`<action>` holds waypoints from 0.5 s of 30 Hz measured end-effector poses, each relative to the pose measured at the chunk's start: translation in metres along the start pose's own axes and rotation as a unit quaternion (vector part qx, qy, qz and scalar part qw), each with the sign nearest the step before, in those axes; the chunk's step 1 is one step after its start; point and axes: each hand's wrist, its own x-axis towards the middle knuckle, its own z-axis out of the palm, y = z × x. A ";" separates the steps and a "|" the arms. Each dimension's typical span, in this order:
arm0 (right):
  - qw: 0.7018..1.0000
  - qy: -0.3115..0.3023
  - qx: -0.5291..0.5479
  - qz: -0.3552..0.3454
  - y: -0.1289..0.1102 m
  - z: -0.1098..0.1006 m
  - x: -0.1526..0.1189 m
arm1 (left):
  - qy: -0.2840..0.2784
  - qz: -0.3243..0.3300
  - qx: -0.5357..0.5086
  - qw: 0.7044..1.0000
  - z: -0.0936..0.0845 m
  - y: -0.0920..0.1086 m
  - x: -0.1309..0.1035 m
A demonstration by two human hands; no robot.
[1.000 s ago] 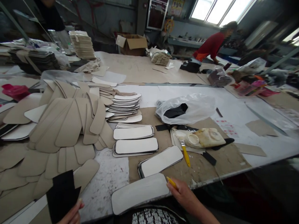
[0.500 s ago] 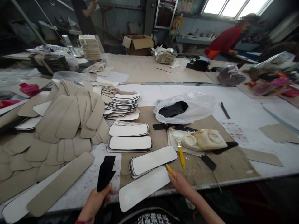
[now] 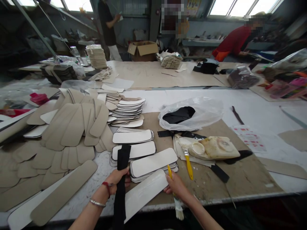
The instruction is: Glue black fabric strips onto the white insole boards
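My left hand (image 3: 117,179) is closed around a long black strip (image 3: 121,198) of fabric-like material. The strip hangs over the left end of a white rounded panel (image 3: 147,190), whose surface looks shiny. A paintbrush (image 3: 177,207) with a yellow handle is in my closed right hand (image 3: 177,185), its pale bristles pointing down past the table edge. My right fingers also touch the panel's right end; whether they pinch it I cannot tell. Just beyond lies a stack of white panels (image 3: 153,162). A second yellow-handled brush (image 3: 188,164) rests beside a stained plastic container (image 3: 219,147).
Beige panels (image 3: 72,127) are heaped on the left. Further white stacks (image 3: 131,136) stand ahead. A clear plastic bag (image 3: 203,111) with black pieces lies right of centre. Across the tables are a cardboard box (image 3: 144,49), a person in red (image 3: 231,41) and a person in dark clothes (image 3: 107,28).
My left hand has moved right and up with the black strip, which now hangs long over the panel. The right hand has turned its brush, bringing the bristles into view. The view has shifted slightly.
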 end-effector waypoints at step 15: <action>0.997 0.034 0.005 -0.075 -0.051 0.024 0.015 | -0.009 0.049 0.045 0.998 -0.007 0.058 0.034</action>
